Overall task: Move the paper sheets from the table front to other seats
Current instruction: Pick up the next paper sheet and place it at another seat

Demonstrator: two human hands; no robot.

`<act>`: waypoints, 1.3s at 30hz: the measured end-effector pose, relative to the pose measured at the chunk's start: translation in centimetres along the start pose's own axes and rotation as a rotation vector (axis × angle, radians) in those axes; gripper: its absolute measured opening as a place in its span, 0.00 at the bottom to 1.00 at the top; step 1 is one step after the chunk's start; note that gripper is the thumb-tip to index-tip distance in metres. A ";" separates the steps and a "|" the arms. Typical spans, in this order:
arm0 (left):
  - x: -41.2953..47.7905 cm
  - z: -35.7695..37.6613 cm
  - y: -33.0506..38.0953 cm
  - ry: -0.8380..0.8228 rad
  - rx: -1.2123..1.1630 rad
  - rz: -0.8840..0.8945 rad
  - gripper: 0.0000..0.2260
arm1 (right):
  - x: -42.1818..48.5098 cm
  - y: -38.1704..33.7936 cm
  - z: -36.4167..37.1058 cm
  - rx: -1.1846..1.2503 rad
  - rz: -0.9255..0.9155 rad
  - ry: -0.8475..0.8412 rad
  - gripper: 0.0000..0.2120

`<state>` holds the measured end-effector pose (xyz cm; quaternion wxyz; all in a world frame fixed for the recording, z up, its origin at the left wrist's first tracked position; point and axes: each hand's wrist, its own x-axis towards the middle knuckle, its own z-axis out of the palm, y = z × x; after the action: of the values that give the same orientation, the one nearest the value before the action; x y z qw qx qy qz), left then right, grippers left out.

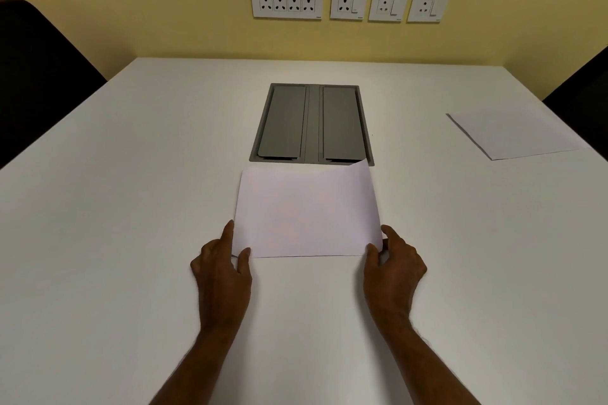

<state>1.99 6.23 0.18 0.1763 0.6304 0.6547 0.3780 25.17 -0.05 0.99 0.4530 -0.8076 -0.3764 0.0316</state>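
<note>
A white paper sheet [307,212] is held at its two near corners. The near left corner is pinched by the left hand [222,268], thumb on top and the forefinger stretched along the left edge. The near right corner is gripped by the right hand [394,270], its fingers curled closely around the edge. The sheet is found at the near middle of the smooth white table [115,223], its long axis running left to right. Its far right corner is lifted slightly over a grey metal cable hatch [312,123]. A second sheet [516,133] is laid flat at the far right, beside a dark chair [582,92].
</note>
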 end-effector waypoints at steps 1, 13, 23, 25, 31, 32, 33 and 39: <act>0.0 0.0 0.1 0.008 -0.011 0.011 0.23 | -0.1 0.1 0.1 -0.005 -0.007 0.003 0.19; -1.1 -0.4 2.4 0.153 -0.880 -0.398 0.13 | -0.5 0.5 -0.3 0.183 0.130 0.043 0.29; -3.1 -6.5 2.6 0.130 -1.105 -0.578 0.13 | -3.1 -4.9 -3.6 0.688 0.638 0.051 0.28; -3.8 -8.2 2.5 0.123 -1.098 -0.572 0.13 | -2.9 -7.1 -4.9 0.868 0.703 0.017 0.26; -6.6 -14.4 2.4 0.131 -1.083 -0.556 0.13 | -5.2 -12.4 -8.2 0.918 0.701 -0.001 0.29; -7.3 -15.6 2.3 0.133 -1.076 -0.560 0.13 | -6.0 -13.1 -8.6 0.886 0.692 -0.014 0.25; -8.0 -16.8 2.2 0.140 -1.074 -0.569 0.13 | -6.9 -13.8 -8.9 0.851 0.676 -0.032 0.19; -13.4 -24.0 0.3 0.240 -1.064 -0.679 0.11 | -13.8 -15.7 -10.7 0.673 0.576 -0.191 0.04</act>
<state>-12.86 -13.17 12.79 0.5002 0.1678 0.5561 0.6422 10.39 -11.62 15.18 0.6264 -0.6805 -0.1453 0.3514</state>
